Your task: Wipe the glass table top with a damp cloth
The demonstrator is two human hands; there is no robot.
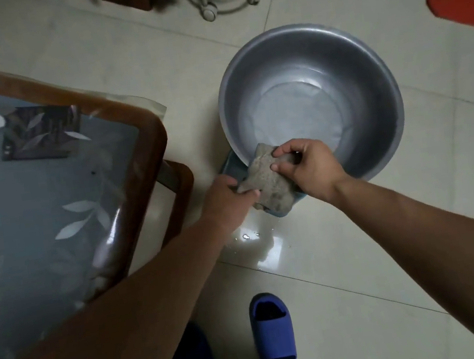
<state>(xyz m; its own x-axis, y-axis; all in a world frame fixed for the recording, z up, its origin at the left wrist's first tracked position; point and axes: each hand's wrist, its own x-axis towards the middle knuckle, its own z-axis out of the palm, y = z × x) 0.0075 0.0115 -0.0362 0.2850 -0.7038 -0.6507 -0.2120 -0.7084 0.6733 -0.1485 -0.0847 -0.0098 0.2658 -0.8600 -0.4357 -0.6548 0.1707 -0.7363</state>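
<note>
Floor [362, 268]: pale tiles, with a wet patch [252, 239] near the metal bowl [381, 70].
Cloth [266, 181]: grey, at the bowl's near rim, right of the glass surface [35, 190].
Hands: left hand [223, 199] pinches one end; right hand [306, 164] grips the other.
Feel: soft, floppy, likely drippy; best held bunched in the middle.
Hard to see: blue thing [228, 165] under the bowl, mostly hidden.

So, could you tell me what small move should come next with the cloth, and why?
Probably shift the cloth inward over the basin and wring it: both the left hand and right hand grip it at the near rim, partly outside, and a puddle lies on the floor below.
</note>
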